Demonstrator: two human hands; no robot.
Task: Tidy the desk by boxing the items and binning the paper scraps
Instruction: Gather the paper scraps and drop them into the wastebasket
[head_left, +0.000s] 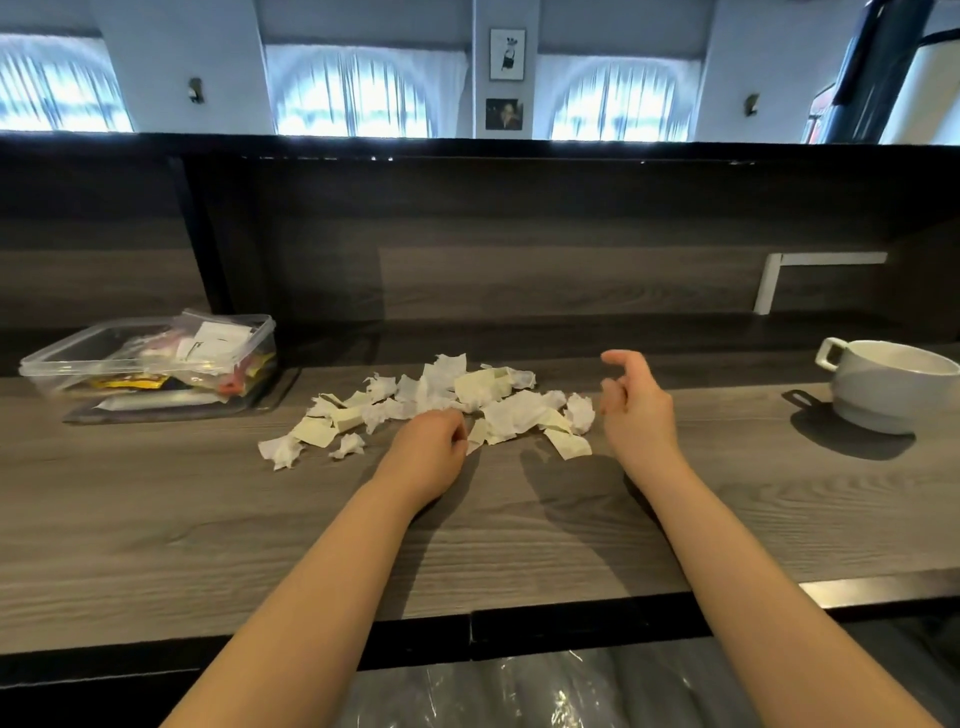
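Observation:
A pile of torn and crumpled white and cream paper scraps (441, 400) lies in the middle of the wooden desk (156, 519). My left hand (431, 447) rests at the pile's near edge, fingers curled over the scraps; whether it grips any is hidden. My right hand (636, 400) hovers just right of the pile with loosely curled fingers, holding nothing. A clear plastic box (150, 358) filled with packets and small items stands at the left on its lid.
A white mug (888, 384) stands at the right of the desk. A dark wooden back panel (519, 249) rises behind the pile. Below the desk's front edge lies a clear plastic bin liner (545, 686).

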